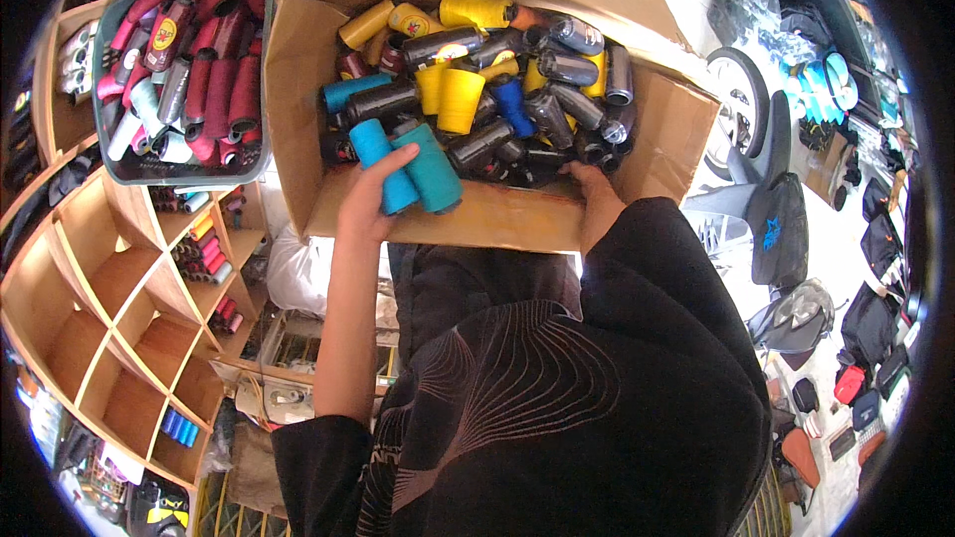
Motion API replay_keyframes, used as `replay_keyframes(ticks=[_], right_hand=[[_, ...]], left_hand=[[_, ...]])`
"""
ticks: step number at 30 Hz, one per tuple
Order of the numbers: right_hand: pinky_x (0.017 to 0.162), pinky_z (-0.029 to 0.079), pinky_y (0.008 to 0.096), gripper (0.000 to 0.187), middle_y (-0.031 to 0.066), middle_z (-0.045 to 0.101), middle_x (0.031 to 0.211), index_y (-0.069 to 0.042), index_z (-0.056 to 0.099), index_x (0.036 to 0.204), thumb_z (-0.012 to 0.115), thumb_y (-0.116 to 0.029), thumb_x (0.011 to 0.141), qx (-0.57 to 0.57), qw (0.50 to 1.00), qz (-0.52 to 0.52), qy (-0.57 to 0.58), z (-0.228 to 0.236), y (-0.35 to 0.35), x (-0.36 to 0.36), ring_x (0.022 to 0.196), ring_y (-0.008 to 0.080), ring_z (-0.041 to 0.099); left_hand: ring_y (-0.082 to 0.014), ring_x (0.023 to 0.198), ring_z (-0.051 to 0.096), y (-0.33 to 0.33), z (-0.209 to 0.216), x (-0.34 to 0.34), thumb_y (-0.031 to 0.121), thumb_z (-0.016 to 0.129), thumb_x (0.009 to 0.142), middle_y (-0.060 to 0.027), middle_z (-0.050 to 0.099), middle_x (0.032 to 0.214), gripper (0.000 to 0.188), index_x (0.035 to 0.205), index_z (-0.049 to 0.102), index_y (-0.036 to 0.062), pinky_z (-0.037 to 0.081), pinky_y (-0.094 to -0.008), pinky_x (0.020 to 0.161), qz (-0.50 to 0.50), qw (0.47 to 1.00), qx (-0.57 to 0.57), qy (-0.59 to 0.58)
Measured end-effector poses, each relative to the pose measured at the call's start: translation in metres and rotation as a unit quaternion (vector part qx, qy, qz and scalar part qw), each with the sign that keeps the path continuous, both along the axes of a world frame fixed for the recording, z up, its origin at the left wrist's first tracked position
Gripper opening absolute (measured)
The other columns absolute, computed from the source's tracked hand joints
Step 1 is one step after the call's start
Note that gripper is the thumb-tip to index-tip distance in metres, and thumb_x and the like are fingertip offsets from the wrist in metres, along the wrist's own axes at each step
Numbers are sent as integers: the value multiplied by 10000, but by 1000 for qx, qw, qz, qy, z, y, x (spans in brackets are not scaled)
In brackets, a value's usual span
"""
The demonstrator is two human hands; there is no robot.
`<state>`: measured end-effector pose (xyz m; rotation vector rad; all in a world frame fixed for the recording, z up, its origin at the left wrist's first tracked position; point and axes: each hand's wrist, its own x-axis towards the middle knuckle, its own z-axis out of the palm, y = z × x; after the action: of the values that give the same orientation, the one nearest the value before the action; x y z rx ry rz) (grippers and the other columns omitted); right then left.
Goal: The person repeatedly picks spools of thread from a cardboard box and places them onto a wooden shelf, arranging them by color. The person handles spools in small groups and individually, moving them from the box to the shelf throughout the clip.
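The left hand (370, 201) grips a light blue spool (369, 142) and a teal spool (435, 171) together, thumb laid across the light blue one and reaching the teal one, over the near edge of an open box (487, 223), toward its near left corner. The right hand (595, 197) is at the same edge, nearer the right corner, thumb beside the black spools (383, 104); its fingers are hidden, so whether it grips anything cannot be told. Yellow spools (461, 101) lie mid-box and along its far edge. Just beside the left edge, a bin (184, 176) holds red spools (221, 94).
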<state>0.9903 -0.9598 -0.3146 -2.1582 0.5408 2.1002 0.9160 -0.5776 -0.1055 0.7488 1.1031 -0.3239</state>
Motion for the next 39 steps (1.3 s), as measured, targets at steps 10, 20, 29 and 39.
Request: replay_keyframes(ticks=[10,20,29,39], right_hand=[[1135,323,523,740,164,511,1446,-103,555,1415,765,-347,749,25,999,-43,8,4,14,7,1356,375,441],[1119,341,516,764,167,540,1402,-107,557,1411,786,-356,726,42,996,-75,0,13,21,13,1315,374,473],[1104,358,509,785,170,567,1362,-110,558,1407,806,-364,706,61,989,-133,-11,37,21,12,1277,372,501],[1088,377,502,809,174,596,1318,-114,560,1403,827,-373,684,122,941,-307,-65,54,41,5,1236,371,533]], left_hand=[[-220,1032,648,-1,-5,-6,209,830,806,-87,650,1126,541,1238,557,30,524,-380,913,16,1000,-10,-1],[-222,1001,653,-1,-9,-8,224,847,781,-93,661,1102,555,1214,569,15,524,-367,892,7,1000,20,-14],[-229,1020,655,6,-7,-9,213,856,762,-105,664,1119,589,1230,562,9,530,-375,887,2,997,77,-28],[-216,1027,653,2,-11,-8,213,874,740,-106,662,1127,619,1236,562,12,525,-365,891,-30,995,81,-47]])
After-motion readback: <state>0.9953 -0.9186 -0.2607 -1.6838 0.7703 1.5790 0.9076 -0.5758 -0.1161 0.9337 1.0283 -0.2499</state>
